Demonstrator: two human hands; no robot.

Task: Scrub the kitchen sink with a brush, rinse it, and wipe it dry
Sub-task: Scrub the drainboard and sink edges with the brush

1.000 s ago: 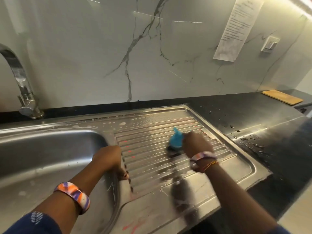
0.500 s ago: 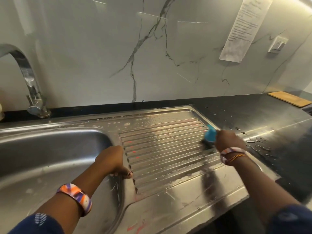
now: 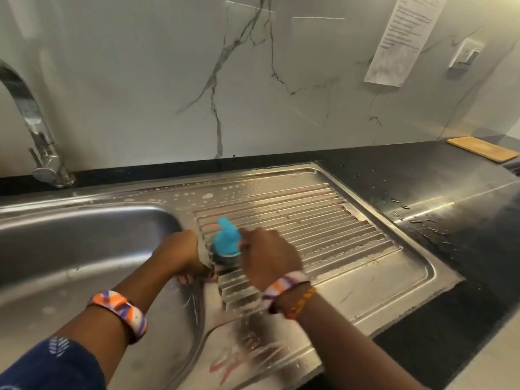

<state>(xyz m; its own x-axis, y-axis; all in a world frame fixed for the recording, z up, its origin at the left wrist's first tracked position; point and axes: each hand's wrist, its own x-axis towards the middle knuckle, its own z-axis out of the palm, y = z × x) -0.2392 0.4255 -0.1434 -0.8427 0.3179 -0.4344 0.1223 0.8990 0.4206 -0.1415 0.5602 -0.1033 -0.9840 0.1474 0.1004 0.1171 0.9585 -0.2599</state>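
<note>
Head view: right hand (image 3: 270,256) is curled round the blue brush (image 3: 226,240) w/ fingers wrapped on its knobby plastic handle, dark bristle head pressed down onto the ribbed drainboard (image 3: 323,235) at its left end, just beside the basin (image 3: 84,249). Grip looks firm & low, prob. so the bristles dig into the grooves rather than skate over the ridges. Left hand (image 3: 180,254) sits on the rim betw. basin & drainboard, fingers bent over the edge & gripping it; my guess is it's bracing the body against the push of the scrub strokes. Sink is brushed stainless steel, one pressed sheet: smooth rounded bowl on the left, parallel raised ribs on the right, a flat lip all round. Soap flecks & white suds dot the back ledge and rib ends, so it reads as wet & slippery; reddish marks show on the front lip (image 3: 239,361), prob. needing more brush work. Chrome tap (image 3: 36,130) curves up at far left, no water seen running. Black table (image 3: 450,220) to the right is glossy w/ scattered droplets; a thin wooden board (image 3: 482,149) lies at its far end, well apart. Wall is pale marble-look w/ grey veins, a paper sheet (image 3: 405,38) stuck on it. Judging by suds, still scrub stage; rinse & dry not yet done.
</note>
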